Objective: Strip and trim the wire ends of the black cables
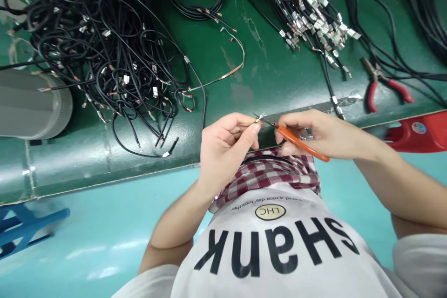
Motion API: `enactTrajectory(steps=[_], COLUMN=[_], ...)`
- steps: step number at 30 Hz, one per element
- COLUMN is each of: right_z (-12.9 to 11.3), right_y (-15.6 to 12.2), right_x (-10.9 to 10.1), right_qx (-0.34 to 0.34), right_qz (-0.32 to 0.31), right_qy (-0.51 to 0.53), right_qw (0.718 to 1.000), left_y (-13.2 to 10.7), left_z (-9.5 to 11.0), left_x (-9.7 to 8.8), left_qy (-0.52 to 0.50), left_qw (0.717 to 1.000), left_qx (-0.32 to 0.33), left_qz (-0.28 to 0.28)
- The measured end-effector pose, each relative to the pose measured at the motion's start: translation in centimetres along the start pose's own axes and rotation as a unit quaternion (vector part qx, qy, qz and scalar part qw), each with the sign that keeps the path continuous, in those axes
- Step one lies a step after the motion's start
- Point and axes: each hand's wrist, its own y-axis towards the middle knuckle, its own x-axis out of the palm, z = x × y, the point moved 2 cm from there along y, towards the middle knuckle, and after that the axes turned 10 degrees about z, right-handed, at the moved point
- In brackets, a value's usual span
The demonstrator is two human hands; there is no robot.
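Pinching a small metal terminal [260,118] between thumb and forefinger, the left hand [226,144] is closed tight on it just above the near edge of the green bench [244,84]. The right hand [314,132], at 3 o'clock from the left and nearly touching it, is clamped around an orange-handled tool [302,145]. The tool's dark tip meets the terminal; I cannot tell whether it grips or cuts.

At 6 o'clock below both hands lies a red checked cloth [272,172], and under that is the person's white shirt [279,251].

On the bench at 12 o'clock, a thin metal strip [234,67] curves across the surface. At 10 o'clock sprawls a big tangle of black cables [104,51], some ends bare. At 1 o'clock a bundle of cables with silver terminals [307,14] fans out. Red-handled pliers [384,86] lie at 2 o'clock, beside more black cable. A grey cylinder [31,104] lies at 9 o'clock at the frame's edge.

Off the bench, a red plastic piece [422,131] shows at 3 o'clock and a blue frame [21,230] at 8 o'clock.
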Motion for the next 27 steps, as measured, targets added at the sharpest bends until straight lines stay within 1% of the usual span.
enactTrajectory(steps=[5, 11, 17, 21, 23, 27], right_z=[-0.3, -0.5, -0.7, -0.9, -1.2, -1.6], right_y=[0.5, 0.6, 0.5, 0.5, 0.6, 0.5], right_x=[0.6, 0.8, 1.0, 1.0, 1.0, 1.2], right_qx=[0.002, 0.01, 0.005, -0.001, -0.001, -0.001], right_qz=[-0.018, -0.008, 0.031, 0.038, 0.042, 0.079], right_qy=[0.048, 0.033, -0.037, -0.074, -0.095, -0.164], right_qw=[0.999, 0.999, 0.999, 0.997, 0.995, 0.983], left_y=[-0.1, 0.0, -0.2, -0.3, -0.3, -0.3], left_z=[0.1, -0.2, -0.6, -0.7, -0.8, -1.1], left_x=[0.3, 0.2, 0.2, 0.1, 0.1, 0.2], left_qy=[0.034, 0.064, 0.118, 0.161, 0.187, 0.227], left_qw=[0.998, 0.989, 0.977, 0.968, 0.959, 0.939], left_qx=[0.058, 0.132, 0.177, 0.188, 0.204, 0.246], left_qz=[0.008, 0.016, 0.034, 0.045, 0.054, 0.081])
